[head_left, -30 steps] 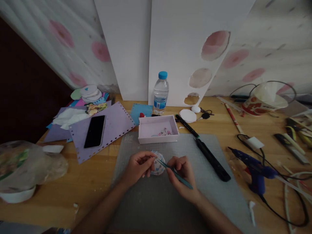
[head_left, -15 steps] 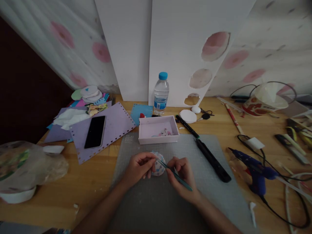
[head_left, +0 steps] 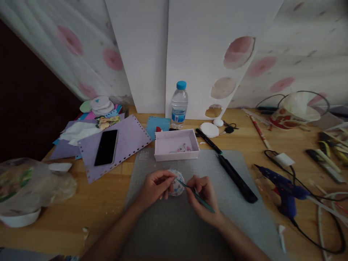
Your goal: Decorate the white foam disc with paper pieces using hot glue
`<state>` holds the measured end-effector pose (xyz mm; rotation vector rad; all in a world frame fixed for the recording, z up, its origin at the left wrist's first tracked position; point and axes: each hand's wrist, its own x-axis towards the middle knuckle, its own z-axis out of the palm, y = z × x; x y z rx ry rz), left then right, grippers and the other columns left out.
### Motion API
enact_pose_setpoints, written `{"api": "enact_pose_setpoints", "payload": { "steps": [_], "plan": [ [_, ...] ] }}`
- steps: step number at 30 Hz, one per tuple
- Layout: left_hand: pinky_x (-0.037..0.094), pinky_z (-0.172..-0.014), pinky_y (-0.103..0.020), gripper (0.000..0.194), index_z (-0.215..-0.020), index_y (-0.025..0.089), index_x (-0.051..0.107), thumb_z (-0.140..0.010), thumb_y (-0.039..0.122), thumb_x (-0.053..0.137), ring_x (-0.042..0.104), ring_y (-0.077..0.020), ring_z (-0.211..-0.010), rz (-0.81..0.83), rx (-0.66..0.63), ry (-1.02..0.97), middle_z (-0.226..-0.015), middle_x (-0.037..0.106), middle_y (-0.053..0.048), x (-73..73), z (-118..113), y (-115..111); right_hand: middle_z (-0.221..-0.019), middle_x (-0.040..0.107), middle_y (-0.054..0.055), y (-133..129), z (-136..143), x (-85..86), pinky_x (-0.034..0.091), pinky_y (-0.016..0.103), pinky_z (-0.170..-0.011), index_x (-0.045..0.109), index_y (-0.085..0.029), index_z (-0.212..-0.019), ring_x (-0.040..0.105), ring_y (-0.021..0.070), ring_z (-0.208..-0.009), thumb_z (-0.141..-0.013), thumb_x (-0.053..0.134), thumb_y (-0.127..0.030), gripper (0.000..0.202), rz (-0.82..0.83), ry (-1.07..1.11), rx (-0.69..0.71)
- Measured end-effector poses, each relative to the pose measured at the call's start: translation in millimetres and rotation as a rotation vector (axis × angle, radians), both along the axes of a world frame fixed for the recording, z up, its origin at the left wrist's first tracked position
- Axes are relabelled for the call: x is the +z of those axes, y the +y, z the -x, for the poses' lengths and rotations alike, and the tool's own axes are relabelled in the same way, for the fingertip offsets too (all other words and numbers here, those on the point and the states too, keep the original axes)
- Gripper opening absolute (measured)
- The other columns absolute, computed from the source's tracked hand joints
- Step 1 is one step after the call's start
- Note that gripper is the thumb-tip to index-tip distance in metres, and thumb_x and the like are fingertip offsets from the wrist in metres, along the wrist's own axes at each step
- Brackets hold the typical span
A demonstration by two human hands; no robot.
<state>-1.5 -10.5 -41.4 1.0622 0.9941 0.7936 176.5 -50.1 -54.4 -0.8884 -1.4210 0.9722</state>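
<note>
My right hand (head_left: 202, 197) is closed around a pair of teal tweezers (head_left: 203, 203), whose tips point up and left to the fingertips of my left hand (head_left: 159, 185). The left thumb and forefinger are pinched together at those tips; whatever lies between them is too small to make out. Just behind the tweezers sits a small round piece (head_left: 178, 186), white with blue and pinkish patches. The left fingers cover its left edge. Both hands are over a grey cutting mat (head_left: 174, 232).
Beyond the mat's far edge stands a pink box (head_left: 176, 155) with small bits inside, then a water bottle (head_left: 179, 105). A black cutter (head_left: 236, 179) and blue glue gun (head_left: 285, 188) lie right. A phone (head_left: 106, 148) rests on purple paper (head_left: 130, 136) at left.
The two arms of the tweezers, slightly apart before, now look pressed together. Both hands stay in nearly the same place.
</note>
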Motion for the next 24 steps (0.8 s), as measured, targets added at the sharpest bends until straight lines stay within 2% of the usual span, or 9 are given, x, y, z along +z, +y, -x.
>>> {"api": "enact_pose_setpoints", "payload": {
  "steps": [5,12,20,24],
  "plan": [
    [0.031,-0.032,-0.013,0.038,-0.107,0.014,0.066,-0.081,0.042,0.063,0.048,-0.0039,-0.035,-0.073,0.052,0.043,-0.058,0.061,0.002,4.2,3,2,-0.068,0.042,-0.006,4,-1,2.0,0.031,0.023,-0.053,0.030,-0.026,-0.083,0.039,0.0110,-0.058,-0.092,0.049,-0.015,0.024,-0.012,0.074,-0.106],
    [0.030,-0.032,-0.013,0.030,-0.094,0.014,0.067,-0.085,0.042,0.059,0.049,-0.0042,-0.036,-0.193,0.169,0.070,-0.059,0.061,0.002,16.5,12,2,-0.068,0.042,-0.006,9,-4,1.7,0.034,0.024,-0.052,0.028,-0.026,-0.080,0.040,0.0111,-0.058,-0.092,0.052,-0.024,0.027,-0.012,0.039,-0.184],
    [0.031,-0.036,-0.015,0.034,-0.091,0.013,0.066,-0.086,0.044,0.055,0.051,-0.0054,-0.040,-0.173,0.154,0.104,-0.060,0.061,0.001,18.4,29,-18,-0.067,0.041,-0.007,18,-9,-1.5,0.033,0.024,-0.052,0.027,-0.026,-0.078,0.039,0.0108,-0.056,-0.091,0.052,-0.024,0.028,-0.150,-0.037,-0.274],
    [0.031,-0.037,-0.016,0.037,-0.089,0.012,0.066,-0.086,0.047,0.054,0.052,-0.0063,-0.042,-0.169,0.105,0.128,-0.061,0.060,0.000,25.8,26,-28,-0.067,0.043,-0.007,15,-10,2.0,0.033,0.026,-0.054,0.028,-0.026,-0.078,0.040,0.0110,-0.056,-0.089,0.053,-0.020,0.028,-0.235,-0.106,-0.304]
  ]
}}
